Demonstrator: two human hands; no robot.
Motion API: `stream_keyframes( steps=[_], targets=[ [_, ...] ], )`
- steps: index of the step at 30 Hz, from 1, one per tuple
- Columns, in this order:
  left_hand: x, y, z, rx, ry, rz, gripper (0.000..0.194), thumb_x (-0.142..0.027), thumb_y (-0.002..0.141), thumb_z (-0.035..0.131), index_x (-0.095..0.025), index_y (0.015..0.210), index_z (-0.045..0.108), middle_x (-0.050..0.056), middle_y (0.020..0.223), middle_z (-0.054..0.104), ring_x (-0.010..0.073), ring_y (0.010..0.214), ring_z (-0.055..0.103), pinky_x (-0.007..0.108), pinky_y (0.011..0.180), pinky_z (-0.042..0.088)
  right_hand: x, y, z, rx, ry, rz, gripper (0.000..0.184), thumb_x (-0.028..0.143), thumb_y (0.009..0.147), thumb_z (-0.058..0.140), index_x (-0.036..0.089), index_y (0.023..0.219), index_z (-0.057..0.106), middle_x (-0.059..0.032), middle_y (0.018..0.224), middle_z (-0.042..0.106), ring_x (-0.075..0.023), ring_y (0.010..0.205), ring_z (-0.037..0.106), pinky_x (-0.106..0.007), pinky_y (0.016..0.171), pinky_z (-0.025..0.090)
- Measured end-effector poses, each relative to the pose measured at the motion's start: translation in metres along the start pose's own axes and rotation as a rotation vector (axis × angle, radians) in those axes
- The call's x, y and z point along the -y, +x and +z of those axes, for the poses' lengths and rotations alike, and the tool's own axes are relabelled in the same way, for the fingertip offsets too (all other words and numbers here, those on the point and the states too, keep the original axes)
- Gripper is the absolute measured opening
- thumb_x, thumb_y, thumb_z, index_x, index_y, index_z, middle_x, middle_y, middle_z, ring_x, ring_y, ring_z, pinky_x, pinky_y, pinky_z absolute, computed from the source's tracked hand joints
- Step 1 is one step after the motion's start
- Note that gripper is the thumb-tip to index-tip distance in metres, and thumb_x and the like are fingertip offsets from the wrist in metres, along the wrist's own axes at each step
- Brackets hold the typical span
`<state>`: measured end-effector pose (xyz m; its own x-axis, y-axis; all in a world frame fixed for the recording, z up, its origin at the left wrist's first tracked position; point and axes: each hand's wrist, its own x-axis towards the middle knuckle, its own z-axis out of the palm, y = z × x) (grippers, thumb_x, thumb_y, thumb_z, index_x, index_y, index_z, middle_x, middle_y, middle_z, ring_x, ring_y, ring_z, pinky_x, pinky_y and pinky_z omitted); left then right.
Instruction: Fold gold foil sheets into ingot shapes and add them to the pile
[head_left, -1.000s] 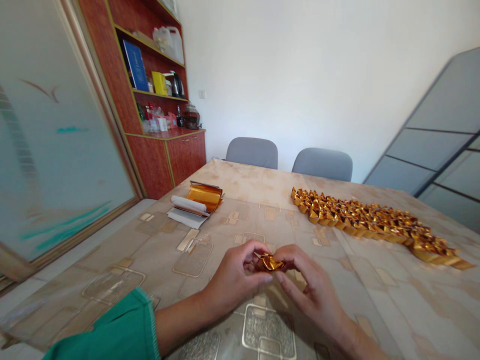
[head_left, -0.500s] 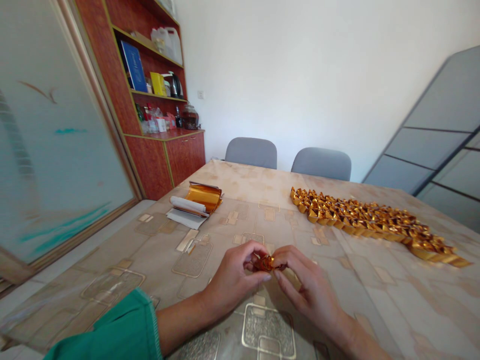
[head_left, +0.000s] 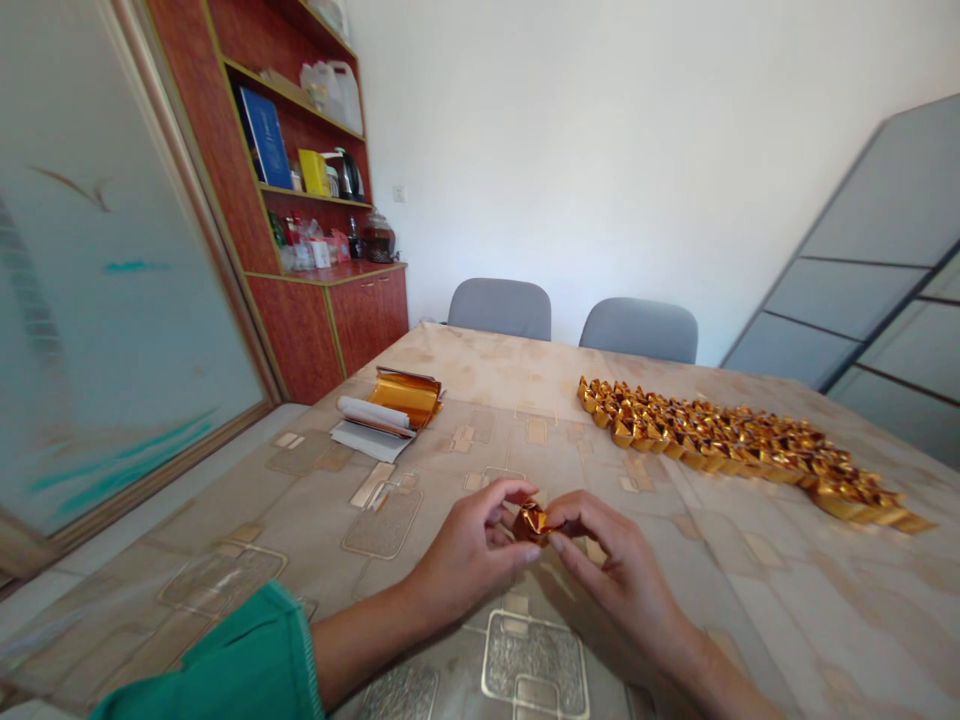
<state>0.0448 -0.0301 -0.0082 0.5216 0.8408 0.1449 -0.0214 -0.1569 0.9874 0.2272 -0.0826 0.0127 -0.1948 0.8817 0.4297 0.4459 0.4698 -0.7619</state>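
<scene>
Between my two hands, just above the table, is a small folded gold foil paper ingot [head_left: 531, 520]. My left hand [head_left: 480, 535] curls around its left side, thumb below and fingers above. With thumb and forefinger, my right hand [head_left: 611, 555] pinches its right end. Part of the folded piece is hidden by the fingers. On the table to the right lie several rows of finished gold paper ingots [head_left: 705, 435], packed close together. Left of centre rests a curled stack of gold foil paper sheets [head_left: 405, 395] with pale backs.
A patterned cloth covers the table [head_left: 480, 375]. Behind it stand two grey chairs, one a left chair [head_left: 500, 308] and one a right chair [head_left: 640, 329]. A red wooden cabinet [head_left: 330, 320] with bottles and a kettle is at the back left, beside a frosted sliding door [head_left: 127, 260].
The foil piece between my fingers has turned and looks fuller, showing more of its folded gold face. My hands have stayed almost in place; the view has shifted slightly.
</scene>
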Motion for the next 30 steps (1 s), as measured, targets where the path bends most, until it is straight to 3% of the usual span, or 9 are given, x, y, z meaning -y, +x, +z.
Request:
stream_keyframes(
  steps=[3, 7, 12, 15, 19, 21, 26, 30],
  targets=[
    [0.001, 0.001, 0.0, 0.042, -0.1, 0.0, 0.032, -0.019, 0.072, 0.07, -0.016, 0.104, 0.064, 0.005, 0.096, 0.069, 0.0203, 0.091, 0.064, 0.033, 0.082, 0.05, -0.001, 0.0, 0.0, 0.01, 0.016, -0.012, 0.011, 0.023, 0.096, 0.054, 0.023, 0.091, 0.064, -0.0028, 0.09, 0.066, -0.0175, 0.083, 0.062, -0.031, 0.074, 0.05],
    [0.003, 0.002, 0.0, 0.04, -0.119, -0.029, 0.029, -0.018, 0.07, 0.073, -0.016, 0.097, 0.065, 0.003, 0.09, 0.069, 0.0193, 0.086, 0.064, 0.032, 0.079, 0.05, -0.001, -0.001, 0.0, 0.05, 0.006, -0.05, 0.01, 0.021, 0.096, 0.055, 0.024, 0.092, 0.064, -0.0025, 0.089, 0.064, -0.0172, 0.083, 0.061, -0.031, 0.073, 0.049],
    [0.003, 0.001, -0.002, 0.002, -0.041, -0.024, 0.045, -0.023, 0.073, 0.073, -0.017, 0.116, 0.061, 0.005, 0.095, 0.068, 0.0186, 0.085, 0.062, 0.031, 0.077, 0.05, -0.003, 0.001, -0.002, 0.036, -0.025, -0.059, 0.01, 0.016, 0.093, 0.057, 0.024, 0.093, 0.063, -0.001, 0.089, 0.065, -0.0162, 0.082, 0.061, -0.029, 0.073, 0.049],
    [-0.001, 0.0, -0.005, -0.057, 0.088, 0.0, 0.039, -0.029, 0.082, 0.065, -0.018, 0.119, 0.061, 0.003, 0.087, 0.066, 0.0172, 0.077, 0.06, 0.028, 0.07, 0.048, -0.014, 0.006, -0.017, -0.003, -0.141, -0.062, 0.01, 0.017, 0.093, 0.056, 0.024, 0.093, 0.063, -0.0015, 0.088, 0.067, -0.0166, 0.08, 0.063, -0.029, 0.072, 0.05],
    [-0.005, -0.002, -0.006, -0.074, 0.178, 0.008, 0.034, -0.03, 0.085, 0.06, -0.018, 0.117, 0.063, 0.0, 0.076, 0.062, 0.0164, 0.069, 0.058, 0.026, 0.064, 0.044, -0.046, 0.011, -0.063, -0.049, -0.589, 0.061, 0.012, 0.023, 0.094, 0.051, 0.021, 0.091, 0.063, -0.0032, 0.086, 0.069, -0.0168, 0.073, 0.064, -0.028, 0.068, 0.051],
    [-0.004, -0.003, -0.006, -0.065, 0.194, 0.019, 0.033, -0.029, 0.084, 0.059, -0.019, 0.115, 0.065, 0.001, 0.076, 0.063, 0.0166, 0.068, 0.059, 0.026, 0.063, 0.044, -0.067, 0.005, -0.095, -0.085, -0.702, 0.136, 0.014, 0.025, 0.094, 0.05, 0.02, 0.092, 0.064, -0.0041, 0.086, 0.07, -0.018, 0.072, 0.065, -0.029, 0.066, 0.05],
    [0.004, -0.004, -0.003, -0.054, 0.23, 0.072, 0.028, -0.026, 0.083, 0.058, -0.021, 0.109, 0.068, 0.003, 0.083, 0.067, 0.0175, 0.073, 0.062, 0.026, 0.064, 0.047, -0.111, -0.041, -0.176, -0.25, -1.017, 0.396, 0.017, 0.032, 0.09, 0.052, 0.022, 0.086, 0.065, -0.0073, 0.085, 0.073, -0.0215, 0.066, 0.066, -0.03, 0.06, 0.045],
    [0.01, -0.002, -0.002, -0.028, 0.258, 0.096, 0.026, -0.028, 0.085, 0.057, -0.022, 0.107, 0.069, 0.005, 0.093, 0.069, 0.0176, 0.075, 0.063, 0.026, 0.065, 0.049, -0.132, -0.075, -0.223, -0.353, -1.257, 0.578, 0.02, 0.033, 0.089, 0.052, 0.021, 0.085, 0.066, -0.0114, 0.083, 0.074, -0.0277, 0.07, 0.067, -0.032, 0.058, 0.039]
  ],
)
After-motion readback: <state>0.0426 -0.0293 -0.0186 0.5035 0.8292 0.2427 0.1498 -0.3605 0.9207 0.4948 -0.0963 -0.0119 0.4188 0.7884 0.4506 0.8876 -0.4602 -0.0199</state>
